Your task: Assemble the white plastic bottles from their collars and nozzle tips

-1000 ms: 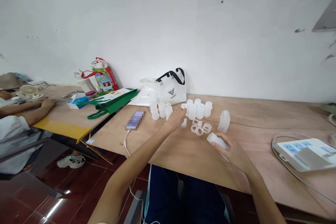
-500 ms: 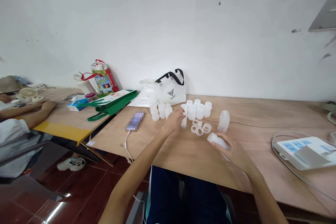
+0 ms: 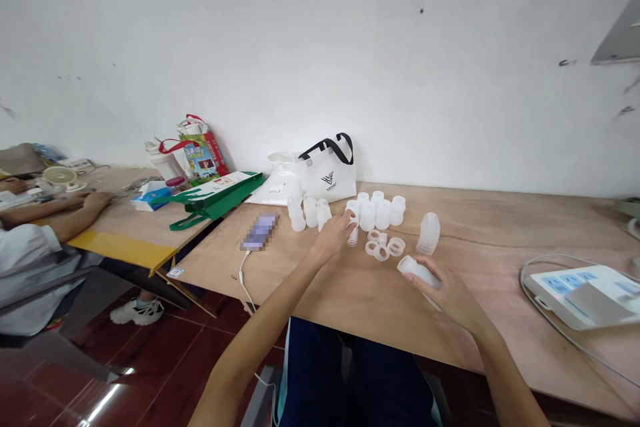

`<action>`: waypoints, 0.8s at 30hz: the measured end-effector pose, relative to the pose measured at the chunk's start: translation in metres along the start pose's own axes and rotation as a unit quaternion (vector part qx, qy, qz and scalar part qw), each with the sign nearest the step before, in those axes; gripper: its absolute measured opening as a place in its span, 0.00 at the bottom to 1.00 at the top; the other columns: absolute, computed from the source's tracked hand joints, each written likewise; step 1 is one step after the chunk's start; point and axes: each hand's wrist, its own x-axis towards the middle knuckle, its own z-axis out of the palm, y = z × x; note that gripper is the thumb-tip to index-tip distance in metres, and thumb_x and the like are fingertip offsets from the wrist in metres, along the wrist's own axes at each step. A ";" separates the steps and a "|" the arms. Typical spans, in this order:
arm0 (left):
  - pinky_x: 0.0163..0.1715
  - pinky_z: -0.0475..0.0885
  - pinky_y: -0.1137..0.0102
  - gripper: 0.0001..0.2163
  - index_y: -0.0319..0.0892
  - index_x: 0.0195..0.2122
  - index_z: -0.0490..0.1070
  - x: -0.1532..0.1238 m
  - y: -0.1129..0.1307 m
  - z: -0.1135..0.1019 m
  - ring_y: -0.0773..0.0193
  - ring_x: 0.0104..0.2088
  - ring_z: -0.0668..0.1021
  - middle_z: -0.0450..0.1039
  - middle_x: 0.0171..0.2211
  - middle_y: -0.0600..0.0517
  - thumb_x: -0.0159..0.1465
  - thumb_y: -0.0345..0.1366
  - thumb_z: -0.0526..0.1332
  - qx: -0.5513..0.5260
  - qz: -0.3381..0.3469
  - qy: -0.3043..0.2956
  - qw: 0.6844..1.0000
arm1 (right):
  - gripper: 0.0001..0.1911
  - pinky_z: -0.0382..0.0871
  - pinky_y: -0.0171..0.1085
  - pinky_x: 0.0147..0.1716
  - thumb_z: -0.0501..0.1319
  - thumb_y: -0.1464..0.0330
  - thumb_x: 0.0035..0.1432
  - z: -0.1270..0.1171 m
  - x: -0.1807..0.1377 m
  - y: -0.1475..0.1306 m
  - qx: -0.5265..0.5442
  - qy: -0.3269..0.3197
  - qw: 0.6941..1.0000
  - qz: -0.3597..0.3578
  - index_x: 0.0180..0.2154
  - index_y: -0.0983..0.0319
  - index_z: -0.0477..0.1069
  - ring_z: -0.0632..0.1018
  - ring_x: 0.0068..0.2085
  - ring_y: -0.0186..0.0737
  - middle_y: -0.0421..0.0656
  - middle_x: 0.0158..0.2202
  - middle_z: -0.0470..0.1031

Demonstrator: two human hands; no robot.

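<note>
My right hand (image 3: 445, 288) grips a white plastic bottle (image 3: 414, 269) lying on its side on the wooden table (image 3: 480, 227). My left hand (image 3: 336, 232) reaches forward and its fingers close on a small translucent piece (image 3: 353, 235) beside a cluster of white bottles (image 3: 381, 210). Several white rings (image 3: 384, 245) lie just right of that hand. A stack of translucent cups (image 3: 429, 232) stands further right. Three more small bottles (image 3: 310, 212) stand left of my left hand.
A phone (image 3: 260, 231) with a white cable lies at the table's left. A white tote bag (image 3: 327, 172) and a plastic bag lean on the wall. A white power strip (image 3: 583, 285) lies at right. Another person's arm (image 3: 60, 213) rests on the neighbouring table with green bags (image 3: 215, 190).
My left hand has stayed on the small piece near the bottle cluster, shifting only slightly. My right hand keeps the lying bottle in place. The view has drifted a little.
</note>
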 end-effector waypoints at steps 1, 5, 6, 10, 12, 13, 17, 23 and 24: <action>0.43 0.74 0.61 0.10 0.43 0.53 0.68 0.000 0.000 0.000 0.52 0.42 0.79 0.76 0.40 0.47 0.73 0.35 0.53 0.002 0.001 0.003 1.000 | 0.20 0.75 0.46 0.40 0.59 0.47 0.63 0.000 0.000 0.000 -0.001 0.002 1.000 0.000 0.49 0.52 0.73 0.82 0.45 0.53 0.41 0.47 0.82; 0.43 0.74 0.61 0.12 0.43 0.55 0.67 0.003 0.000 0.001 0.53 0.41 0.79 0.76 0.39 0.48 0.72 0.34 0.55 -0.003 -0.001 0.017 1.000 | 0.20 0.75 0.46 0.41 0.59 0.47 0.63 -0.001 -0.001 -0.002 0.003 0.001 1.000 -0.005 0.48 0.52 0.73 0.82 0.45 0.52 0.41 0.47 0.82; 0.43 0.74 0.61 0.13 0.43 0.56 0.66 0.003 0.000 0.001 0.53 0.42 0.79 0.76 0.41 0.47 0.71 0.34 0.56 -0.011 0.001 0.021 1.000 | 0.20 0.75 0.46 0.42 0.59 0.47 0.63 -0.001 -0.001 -0.002 0.005 0.000 1.000 -0.004 0.48 0.51 0.73 0.81 0.45 0.52 0.40 0.47 0.82; 0.45 0.74 0.62 0.13 0.43 0.55 0.66 0.004 0.000 -0.001 0.53 0.45 0.79 0.76 0.44 0.46 0.69 0.31 0.58 -0.056 0.011 0.032 0.998 | 0.21 0.75 0.47 0.44 0.59 0.47 0.62 -0.003 -0.002 -0.005 0.003 0.005 1.000 0.004 0.49 0.51 0.74 0.81 0.46 0.53 0.40 0.47 0.82; 0.46 0.74 0.62 0.12 0.43 0.52 0.67 0.005 0.000 -0.002 0.54 0.45 0.79 0.77 0.44 0.47 0.68 0.30 0.59 -0.070 0.012 0.035 0.997 | 0.20 0.74 0.48 0.44 0.59 0.47 0.62 -0.003 -0.003 -0.006 -0.002 0.006 1.000 0.007 0.49 0.51 0.74 0.81 0.46 0.53 0.40 0.46 0.82; 0.46 0.74 0.62 0.11 0.43 0.51 0.68 0.005 -0.001 -0.002 0.54 0.45 0.79 0.77 0.44 0.47 0.68 0.30 0.59 -0.072 0.014 0.033 0.997 | 0.20 0.74 0.48 0.44 0.59 0.47 0.63 -0.003 -0.003 -0.006 -0.004 0.006 1.000 0.006 0.49 0.51 0.74 0.81 0.46 0.53 0.40 0.46 0.82; 0.47 0.73 0.61 0.09 0.43 0.48 0.69 0.006 -0.002 0.003 0.53 0.46 0.78 0.77 0.44 0.47 0.67 0.29 0.58 -0.062 0.024 0.009 0.998 | 0.21 0.74 0.48 0.44 0.59 0.47 0.62 -0.002 -0.003 -0.008 -0.007 0.009 1.000 0.011 0.48 0.51 0.73 0.81 0.46 0.53 0.40 0.47 0.82; 0.46 0.73 0.59 0.09 0.42 0.47 0.70 0.008 -0.008 0.009 0.52 0.44 0.79 0.78 0.43 0.45 0.66 0.29 0.58 -0.066 0.009 0.003 0.998 | 0.21 0.74 0.49 0.46 0.59 0.46 0.62 -0.003 -0.003 -0.008 -0.009 -0.001 1.000 0.014 0.48 0.51 0.73 0.81 0.47 0.54 0.41 0.47 0.82; 0.46 0.73 0.60 0.09 0.42 0.47 0.70 0.008 -0.008 0.008 0.52 0.43 0.79 0.78 0.43 0.46 0.66 0.30 0.58 -0.071 0.008 0.005 0.997 | 0.21 0.74 0.49 0.46 0.59 0.46 0.62 -0.003 -0.003 -0.008 -0.009 0.001 1.000 0.011 0.48 0.51 0.73 0.81 0.47 0.54 0.41 0.47 0.82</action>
